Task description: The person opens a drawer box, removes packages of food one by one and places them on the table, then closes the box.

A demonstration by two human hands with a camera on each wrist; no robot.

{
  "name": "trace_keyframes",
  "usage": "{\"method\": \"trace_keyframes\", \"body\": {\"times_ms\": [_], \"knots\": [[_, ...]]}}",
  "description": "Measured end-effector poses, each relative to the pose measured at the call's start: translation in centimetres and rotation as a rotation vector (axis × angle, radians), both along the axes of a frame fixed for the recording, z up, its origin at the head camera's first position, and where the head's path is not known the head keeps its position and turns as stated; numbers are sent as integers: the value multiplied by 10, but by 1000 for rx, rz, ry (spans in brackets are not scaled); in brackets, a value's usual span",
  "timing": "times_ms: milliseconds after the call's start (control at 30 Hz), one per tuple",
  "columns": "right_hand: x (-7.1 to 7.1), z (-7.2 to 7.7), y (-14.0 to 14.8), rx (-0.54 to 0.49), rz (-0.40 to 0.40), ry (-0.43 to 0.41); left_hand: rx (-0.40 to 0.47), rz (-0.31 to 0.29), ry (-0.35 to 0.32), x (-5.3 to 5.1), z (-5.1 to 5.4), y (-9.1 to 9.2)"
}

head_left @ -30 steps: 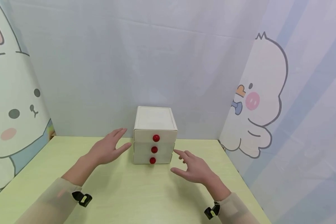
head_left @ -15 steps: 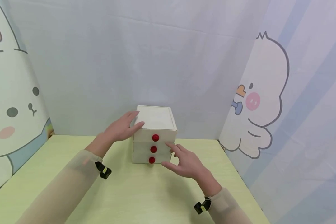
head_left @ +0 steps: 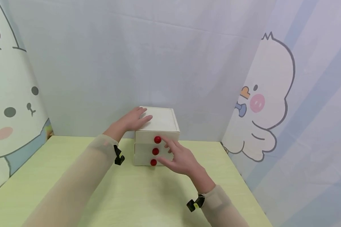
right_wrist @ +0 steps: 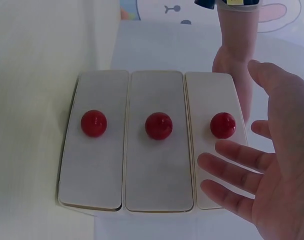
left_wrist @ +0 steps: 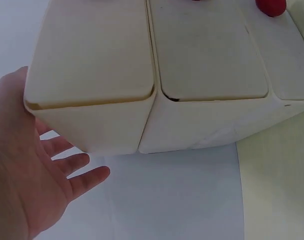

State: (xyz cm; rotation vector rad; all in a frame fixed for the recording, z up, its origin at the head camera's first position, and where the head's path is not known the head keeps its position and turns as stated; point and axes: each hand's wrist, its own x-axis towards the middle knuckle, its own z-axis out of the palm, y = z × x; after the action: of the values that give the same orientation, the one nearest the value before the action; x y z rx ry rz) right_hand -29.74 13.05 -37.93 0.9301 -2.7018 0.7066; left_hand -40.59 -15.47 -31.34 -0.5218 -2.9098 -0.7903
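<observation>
A small white drawer cabinet (head_left: pixel 162 118) with three stacked drawers stands at the back of the table, each drawer front bearing one round red knob. My left hand (head_left: pixel 132 120) lies at the top left edge of the cabinet, fingers spread over its top; the left wrist view shows the fingers beside the cabinet's side wall. In front of the drawers hovers my right hand (head_left: pixel 180 157), fingers apart and loosely bent, holding nothing. Its fingertips are close to the top red knob (right_wrist: pixel 223 125), which is uncovered in the right wrist view. All the drawers look closed.
The pale yellow-green table (head_left: pixel 130 195) extends in front of the cabinet. A plain light curtain (head_left: pixel 102 63) hangs right behind it. Printed cloth walls with a rabbit (head_left: pixel 11 104) and a white chick (head_left: pixel 268 94) flank the table.
My left hand has moved right and up from beside the cabinet onto its top edge. The right hand has moved left and up, from the cabinet's right side to before the drawer fronts.
</observation>
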Motion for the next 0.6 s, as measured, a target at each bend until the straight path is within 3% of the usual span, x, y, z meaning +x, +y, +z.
{"method": "trace_keyframes", "body": {"times_ms": [133, 367, 600], "knots": [[-5, 3, -8, -22, 1, 10, -7, -18, -4, -9, -1, 4], [-15, 3, -20, -18, -9, 17, -64, -108, -15, -16, -3, 6], [-24, 1, -24, -33, -3, 11, -64, -130, -30, -21, -6, 6]]}}
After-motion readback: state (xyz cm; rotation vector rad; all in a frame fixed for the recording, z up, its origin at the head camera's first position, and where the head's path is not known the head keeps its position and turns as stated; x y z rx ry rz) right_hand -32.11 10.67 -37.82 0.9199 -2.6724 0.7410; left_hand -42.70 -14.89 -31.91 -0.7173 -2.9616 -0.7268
